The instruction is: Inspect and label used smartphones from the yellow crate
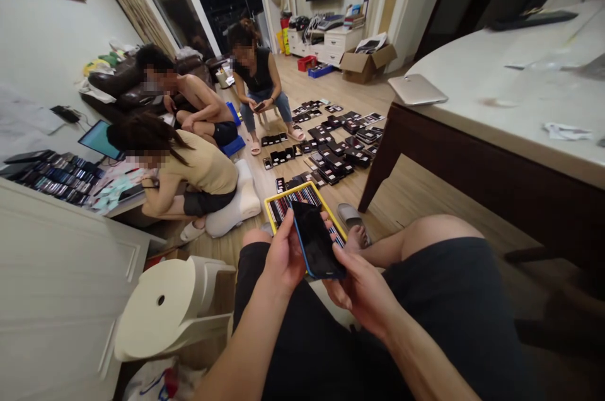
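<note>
One white-topped, dark-legged table [472,70] stood at the right; three other people [203,164] sat beyond. Black flat devices [333,158] covered the floor, too crowded to count. Next in size came one round cream plastic stool [142,309], then one yellow-rimmed crate [289,191]. One black-faced, blue-edged phone [316,238] was held before the crate, the left hand [286,253] and right hand [363,287] both gripping its edges. The step seemed to be inspection; any next move probably called for a steady grip.
</note>
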{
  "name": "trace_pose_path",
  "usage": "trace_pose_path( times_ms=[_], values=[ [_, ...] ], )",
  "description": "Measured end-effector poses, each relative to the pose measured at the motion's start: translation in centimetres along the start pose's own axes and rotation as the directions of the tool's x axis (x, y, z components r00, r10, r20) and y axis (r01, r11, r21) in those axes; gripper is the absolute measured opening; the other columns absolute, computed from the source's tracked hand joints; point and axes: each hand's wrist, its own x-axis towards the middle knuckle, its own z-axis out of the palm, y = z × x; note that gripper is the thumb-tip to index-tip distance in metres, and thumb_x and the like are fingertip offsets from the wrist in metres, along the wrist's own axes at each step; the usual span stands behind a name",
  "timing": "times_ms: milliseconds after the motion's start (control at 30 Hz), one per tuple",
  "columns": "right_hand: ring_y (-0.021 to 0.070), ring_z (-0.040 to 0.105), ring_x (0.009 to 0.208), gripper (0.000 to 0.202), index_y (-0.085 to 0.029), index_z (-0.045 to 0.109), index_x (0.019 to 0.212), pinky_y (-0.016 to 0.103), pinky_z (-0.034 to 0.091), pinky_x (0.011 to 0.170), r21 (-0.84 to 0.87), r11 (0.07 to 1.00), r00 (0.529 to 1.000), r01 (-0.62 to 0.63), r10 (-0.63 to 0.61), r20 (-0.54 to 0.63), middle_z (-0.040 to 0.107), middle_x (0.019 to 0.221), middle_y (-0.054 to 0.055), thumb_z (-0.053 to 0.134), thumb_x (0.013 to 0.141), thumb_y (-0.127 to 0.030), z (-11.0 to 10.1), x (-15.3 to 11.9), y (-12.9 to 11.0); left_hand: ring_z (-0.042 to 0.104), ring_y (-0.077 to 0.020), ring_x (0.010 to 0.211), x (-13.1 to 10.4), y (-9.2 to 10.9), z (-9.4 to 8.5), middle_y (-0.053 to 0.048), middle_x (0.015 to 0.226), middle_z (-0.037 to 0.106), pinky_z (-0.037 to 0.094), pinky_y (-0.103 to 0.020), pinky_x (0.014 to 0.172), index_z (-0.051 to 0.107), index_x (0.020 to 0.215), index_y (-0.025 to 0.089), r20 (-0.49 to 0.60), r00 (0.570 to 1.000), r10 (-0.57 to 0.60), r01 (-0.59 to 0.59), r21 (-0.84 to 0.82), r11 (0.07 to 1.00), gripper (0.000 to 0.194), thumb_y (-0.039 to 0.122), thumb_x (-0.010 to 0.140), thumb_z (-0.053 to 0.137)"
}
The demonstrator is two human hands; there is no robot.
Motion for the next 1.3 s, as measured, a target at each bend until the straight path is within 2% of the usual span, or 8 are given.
trace_pose_path(
  times_ms=[400, 567, 733, 867, 967, 1033, 1100, 1300],
  values=[
    [0.0053, 0.039, 0.034, 0.051, -0.015, 0.058, 0.064, 0.017, 0.026, 0.037, -0.046, 0.998, 0.999, 0.042, -0.041, 0.028, 0.054, 0.044, -0.001, 0.063, 0.091, -0.058, -0.1, -0.2, 0.0, 0.072, -0.0304, 0.101, 0.0, -0.2, 0.7, -0.015, 0.117, 0.074, 0.055, -0.047, 0.095, 0.055, 0.141, 0.015, -0.02, 0.999, 0.033, -0.035, -0.063, 0.997, 0.053, 0.044, 0.096, 0.053],
    [0.0083, 0.045, 0.041, 0.053, -0.017, 0.056, 0.068, 0.02, 0.032, 0.043, -0.295, 0.953, 0.996, 0.074, -0.085, -0.024, 0.06, 0.051, 0.001, 0.064, 0.085, -0.067, -0.8, 0.0, 0.1, 0.07, -0.0332, 0.107, -0.2, 0.1, 0.9, -0.016, 0.117, 0.073, 0.053, -0.049, 0.099, 0.062, 0.133, 0.012, 0.048, 0.997, 0.067, -0.066, -0.015, 0.998, 0.051, 0.044, 0.095, 0.053],
    [0.0121, 0.049, 0.046, 0.057, -0.02, 0.049, 0.057, 0.025, 0.033, 0.049, -0.811, 0.555, 0.883, 0.184, -0.456, -0.111, 0.056, 0.049, 0.0, 0.053, 0.093, -0.064, -1.9, -0.1, 0.3, 0.067, -0.0318, 0.115, 0.4, -0.3, 0.4, -0.015, 0.113, 0.075, 0.048, -0.047, 0.105, 0.071, 0.114, 0.011, 0.038, 0.968, 0.248, -0.25, 0.045, 0.967, 0.035, 0.037, 0.092, 0.063],
    [0.0111, 0.046, 0.047, 0.054, -0.02, 0.043, 0.054, 0.027, 0.03, 0.05, -0.918, 0.281, 0.804, 0.281, -0.591, 0.065, 0.048, 0.048, -0.003, 0.052, 0.099, -0.048, -2.0, -0.5, 0.4, 0.071, -0.0222, 0.103, 1.4, -1.0, 0.2, -0.009, 0.103, 0.077, 0.052, -0.033, 0.097, 0.072, 0.102, 0.013, -0.15, 0.909, 0.389, -0.388, 0.041, 0.921, 0.02, 0.026, 0.087, 0.072],
    [0.0122, 0.049, 0.054, 0.038, -0.02, 0.05, 0.063, 0.026, 0.036, 0.054, -0.905, 0.153, 0.748, 0.397, -0.626, 0.222, 0.05, 0.058, -0.003, 0.062, 0.095, -0.038, -1.4, -0.6, 0.5, 0.069, -0.0129, 0.072, 1.9, -1.4, -0.1, -0.003, 0.085, 0.074, 0.055, -0.022, 0.07, 0.07, 0.096, 0.014, -0.201, 0.899, 0.389, -0.399, -0.009, 0.917, 0.018, 0.03, 0.087, 0.074],
    [0.0147, 0.055, 0.065, 0.018, -0.02, 0.061, 0.085, 0.026, 0.043, 0.062, -0.868, 0.146, 0.731, 0.475, -0.615, 0.297, 0.057, 0.073, -0.002, 0.073, 0.088, -0.033, -1.0, -0.5, 0.7, 0.055, -0.0093, 0.049, 1.9, -1.7, -0.2, 0.002, 0.063, 0.063, 0.045, -0.019, 0.048, 0.067, 0.088, 0.015, -0.104, 0.944, 0.314, -0.321, -0.06, 0.945, 0.021, 0.035, 0.088, 0.072],
    [0.017, 0.059, 0.075, 0.033, -0.021, 0.061, 0.105, 0.027, 0.048, 0.07, -0.832, 0.162, 0.719, 0.531, -0.605, 0.341, 0.059, 0.085, 0.0, 0.082, 0.08, -0.029, -0.6, -0.5, 1.0, 0.041, -0.0072, 0.039, 1.7, -2.0, -0.4, 0.006, 0.051, 0.047, 0.031, -0.018, 0.039, 0.064, 0.082, 0.016, 0.047, 0.969, 0.241, -0.235, -0.107, 0.966, 0.02, 0.034, 0.087, 0.071],
    [0.0183, 0.055, 0.076, 0.045, -0.024, 0.057, 0.107, 0.03, 0.047, 0.069, -0.788, 0.116, 0.671, 0.604, -0.607, 0.426, 0.056, 0.087, -0.001, 0.087, 0.073, -0.018, -0.4, -0.4, 1.8, 0.026, -0.0048, 0.038, 0.9, -2.0, -0.1, 0.007, 0.05, 0.037, 0.021, -0.016, 0.038, 0.056, 0.077, 0.017, 0.275, 0.934, 0.23, -0.204, -0.12, 0.972, 0.02, 0.028, 0.082, 0.072]
  ],
)
